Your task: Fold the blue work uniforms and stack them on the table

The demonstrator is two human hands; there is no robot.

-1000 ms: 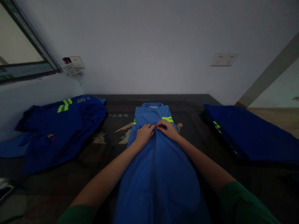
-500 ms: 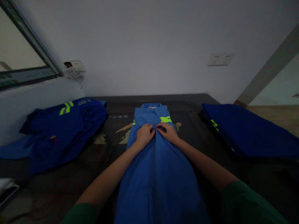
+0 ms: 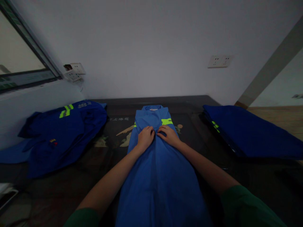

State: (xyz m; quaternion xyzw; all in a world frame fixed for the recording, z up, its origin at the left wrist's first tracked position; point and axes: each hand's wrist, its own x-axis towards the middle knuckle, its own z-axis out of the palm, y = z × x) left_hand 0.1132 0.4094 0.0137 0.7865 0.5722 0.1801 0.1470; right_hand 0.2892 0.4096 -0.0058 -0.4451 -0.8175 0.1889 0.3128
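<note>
A light blue work jacket (image 3: 156, 176) with yellow-green reflective bands lies lengthwise in front of me, its collar at the far end. My left hand (image 3: 146, 137) is closed on the left side of its front opening, below the collar. Close beside it, my right hand (image 3: 168, 135) pinches the right edge of the same opening. The fingertips of both hands almost meet at the middle seam. Whatever small fastening may lie between them is hidden by the fingers.
Crumpled dark blue work clothes (image 3: 63, 135) lie on the left of the dark table (image 3: 189, 126). A folded stack of dark blue garments (image 3: 251, 132) lies on the right. A white object (image 3: 7, 192) sits at the near left. Behind the table stands a wall with sockets (image 3: 219, 61).
Both hands stay at the same place on the front opening, with only slight finger movement. The whole view has shifted a little.
</note>
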